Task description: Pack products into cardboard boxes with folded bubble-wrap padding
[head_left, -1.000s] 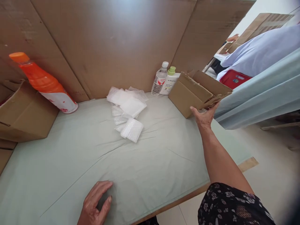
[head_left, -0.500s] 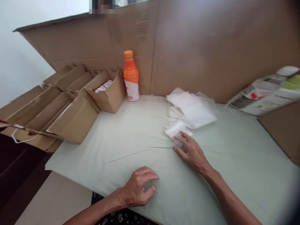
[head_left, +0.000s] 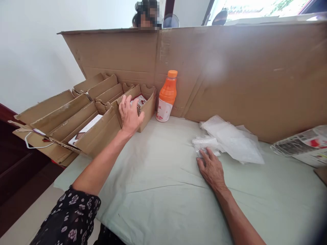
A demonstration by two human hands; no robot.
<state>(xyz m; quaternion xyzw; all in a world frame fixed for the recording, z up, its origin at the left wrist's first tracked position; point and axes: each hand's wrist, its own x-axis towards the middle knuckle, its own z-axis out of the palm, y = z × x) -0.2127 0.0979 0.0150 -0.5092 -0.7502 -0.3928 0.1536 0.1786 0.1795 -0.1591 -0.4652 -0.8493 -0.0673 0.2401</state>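
Observation:
My left hand (head_left: 130,114) is stretched out to the row of cardboard bins, fingers apart and holding nothing, at the edge of a small cardboard box (head_left: 151,109). Inside that box lie red and white printed packets (head_left: 141,100), partly hidden by my fingers. My right hand (head_left: 211,168) rests on the cloth with its fingers spread. Its fingertips touch the near side of a small pile of clear plastic packaging (head_left: 204,143). Just behind that pile lie several flat, whitish translucent bags (head_left: 230,136).
An orange bottle (head_left: 167,97) stands against the upright cardboard panel (head_left: 122,51). Divided cardboard bins (head_left: 63,119) fill the left side, one holding a white box (head_left: 87,129). Plastic packaging (head_left: 304,141) lies at the right on the green cloth (head_left: 166,211). A person (head_left: 146,15) is beyond the panel.
My left hand has moved from the near edge of the table forward and left to the small cardboard box. My right hand stays by the plastic pile. The view has shifted left and up.

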